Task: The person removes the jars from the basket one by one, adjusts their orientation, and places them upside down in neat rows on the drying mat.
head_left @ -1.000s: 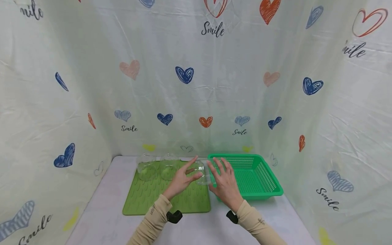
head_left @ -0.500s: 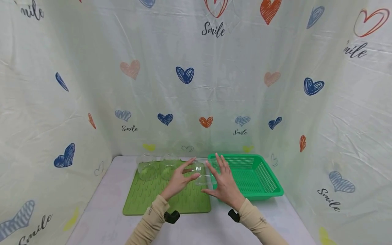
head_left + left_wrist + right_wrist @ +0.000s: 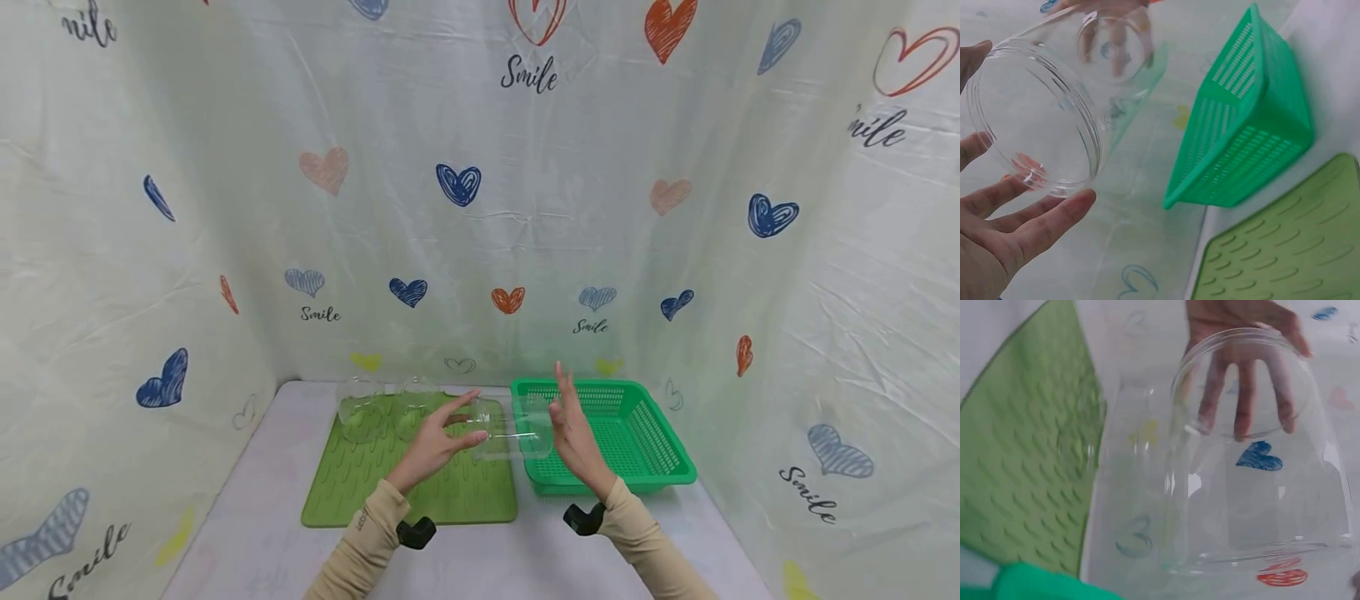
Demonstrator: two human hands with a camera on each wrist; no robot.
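A clear, wide-mouthed jar (image 3: 516, 435) lies sideways in the air between the two hands, its threaded mouth toward the left. The left hand (image 3: 433, 440) grips it at the mouth, thumb and fingers spread around the rim (image 3: 1079, 134). At the jar's base, the right hand (image 3: 576, 433) stands upright with straight fingers, its palm side facing the base. Seen from the right wrist, the left hand (image 3: 1244, 369) shows through the clear jar wall (image 3: 1260, 506). Two more clear jars, one on the left (image 3: 362, 417) and another beside it (image 3: 412, 417), stand on the green mat (image 3: 405, 500).
A green slotted basket (image 3: 671, 433) sits on the table at the right, partly behind the right hand and the held jar. The white table (image 3: 487, 558) is bordered by a curtain (image 3: 525, 242) printed with hearts.
The right hand has moved to the right, its fingers straightening upward. More of the jar now shows between the hands, reaching farther right. The left hand stays at the mouth, shifting slightly left.
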